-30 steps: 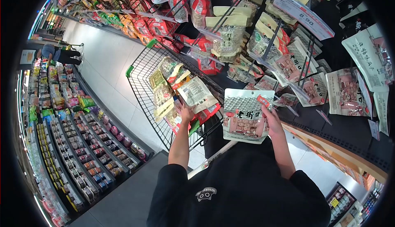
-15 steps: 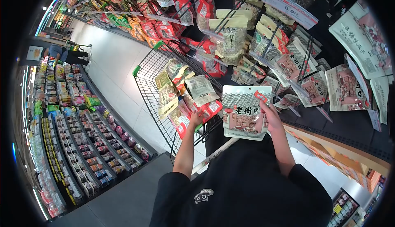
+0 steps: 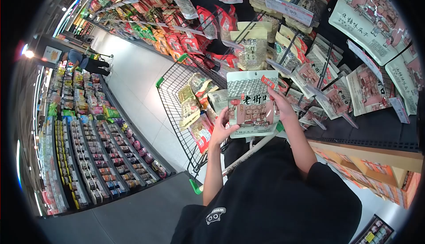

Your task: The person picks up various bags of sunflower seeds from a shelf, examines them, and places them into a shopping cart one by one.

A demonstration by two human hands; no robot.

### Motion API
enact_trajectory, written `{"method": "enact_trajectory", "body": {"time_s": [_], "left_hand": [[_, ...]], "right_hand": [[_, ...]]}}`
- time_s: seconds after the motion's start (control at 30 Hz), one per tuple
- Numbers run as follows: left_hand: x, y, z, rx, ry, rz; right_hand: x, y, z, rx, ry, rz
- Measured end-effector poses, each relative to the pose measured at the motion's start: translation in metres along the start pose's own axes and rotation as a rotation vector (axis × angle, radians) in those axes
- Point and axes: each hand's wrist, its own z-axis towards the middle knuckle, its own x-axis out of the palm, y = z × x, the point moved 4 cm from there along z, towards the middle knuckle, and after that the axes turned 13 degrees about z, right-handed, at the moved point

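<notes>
A white and pink snack bag (image 3: 253, 104) with a grey tiled-roof print and black lettering is held upright between both hands in front of my body. My left hand (image 3: 222, 129) grips its lower left edge, thumb across the front. On the right edge, my right hand (image 3: 283, 105) is closed round the bag, fingers hidden behind it. Just beyond stands a wire shopping cart (image 3: 160, 83) with green corners. Several packages lie in it, among them a yellowish bag (image 3: 190, 111), a red and white bag (image 3: 201, 134) and a pale bag (image 3: 218, 100) partly covered by the held one.
Hanging snack bags (image 3: 252, 51) on hooks fill the rack ahead and to the right, with price tags (image 3: 290, 10) sticking out. A dark shelf ledge (image 3: 372, 131) runs along my right. Tiered goods (image 3: 95, 155) line the left. Farther down the aisle a person (image 3: 86, 61) bends over.
My left hand has moved from the bags in the cart to the held bag's left edge. The held bag has shifted up and slightly left in view.
</notes>
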Motion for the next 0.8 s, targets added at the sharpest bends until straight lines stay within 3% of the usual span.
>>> {"method": "enact_trajectory", "body": {"time_s": [0.2, 0.33, 0.47, 0.57, 0.6, 0.77, 0.8], "left_hand": [[0.004, -0.071, -0.014, 0.113, -0.113, 0.280], [0.004, -0.064, -0.016, 0.095, -0.292, 0.252], [0.002, -0.052, -0.019, 0.065, -0.401, 0.099], [-0.001, -0.029, -0.021, -0.086, -0.374, -0.252], [0.002, -0.030, -0.023, -0.078, -0.346, -0.332], [0.015, 0.007, -0.022, -0.132, -0.092, -0.967], [0.009, 0.046, -0.018, -0.086, -0.012, -1.080]], "right_hand": [[0.045, 0.004, 0.007, -0.036, 0.148, 0.062], [0.075, 0.014, -0.016, -0.037, 0.057, 0.069], [0.065, 0.017, -0.006, -0.052, 0.006, -0.236], [0.097, 0.023, -0.029, -0.028, 0.305, 0.115], [0.100, 0.024, -0.030, -0.070, 0.463, 0.056], [0.074, 0.008, -0.025, 0.086, 0.532, 0.288], [0.075, 0.003, -0.028, 0.090, 0.532, 0.270]]}}
